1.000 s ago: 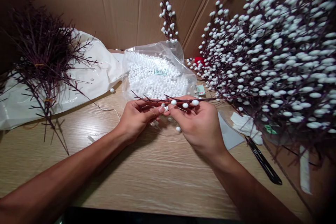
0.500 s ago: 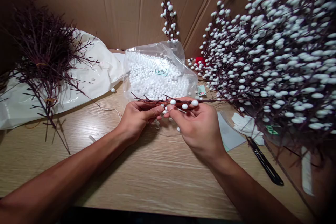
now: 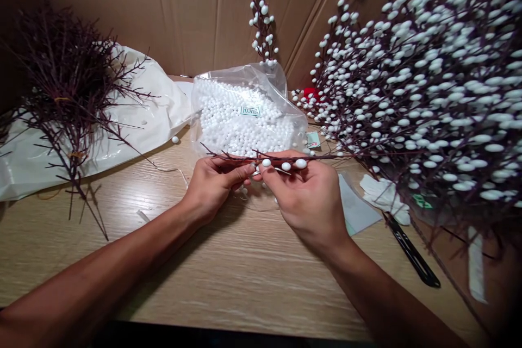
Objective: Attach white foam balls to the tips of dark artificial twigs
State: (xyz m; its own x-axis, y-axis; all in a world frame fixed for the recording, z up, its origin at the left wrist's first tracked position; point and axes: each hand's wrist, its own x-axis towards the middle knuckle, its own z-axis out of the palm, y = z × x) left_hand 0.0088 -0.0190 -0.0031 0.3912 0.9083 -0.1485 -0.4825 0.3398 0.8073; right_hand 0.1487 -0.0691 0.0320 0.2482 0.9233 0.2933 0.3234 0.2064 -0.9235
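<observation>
A dark artificial berry branch (image 3: pixel 326 157) lies level across both hands, its bare twig tips to the left and several white berries on the right part. My left hand (image 3: pixel 214 182) is closed on the twigs, thumb and forefinger pinched near the middle. My right hand (image 3: pixel 308 193) is closed too, its thumb and fingertips at a white berry (image 3: pixel 266 163) on the branch. The fingertips of both hands nearly meet and partly hide what lies between them. Just behind the hands rests a clear plastic bag (image 3: pixel 249 111) full of small white berries.
Bare dark twigs (image 3: pixel 65 81) are bundled on a white plastic bag (image 3: pixel 142 87) at left. A large mass of white-berried branches (image 3: pixel 428 81) fills the right. A black utility knife (image 3: pixel 414 253), crumpled white tissue (image 3: pixel 383 196) and a paper sheet (image 3: pixel 359 206) lie front right. Cardboard (image 3: pixel 187 11) stands behind.
Hardly anything differs. The branch and its berries have shifted very slightly left in the fingers, while both hands keep their pinch in the same place.
</observation>
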